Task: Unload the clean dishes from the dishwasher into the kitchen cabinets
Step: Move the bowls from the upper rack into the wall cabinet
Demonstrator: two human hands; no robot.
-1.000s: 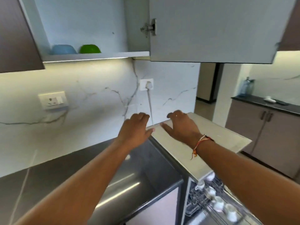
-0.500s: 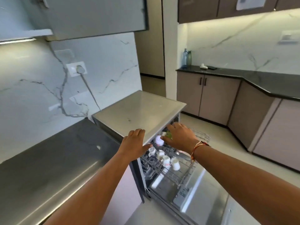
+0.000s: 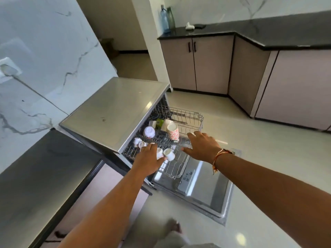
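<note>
Cups lie racked between left hand and right hand.

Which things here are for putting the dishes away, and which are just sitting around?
For the job: small white cups, flowered mug, bowl, wire rack, dishwasher.

Just lying about: two bottles, wall socket, small white thing on the far counter.

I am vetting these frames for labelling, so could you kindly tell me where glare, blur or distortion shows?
Head view: the wide-angle lens skews the base cabinets; glare streaks the open dishwasher door and spots the floor; the small cups beside the left hand look soft.
</note>
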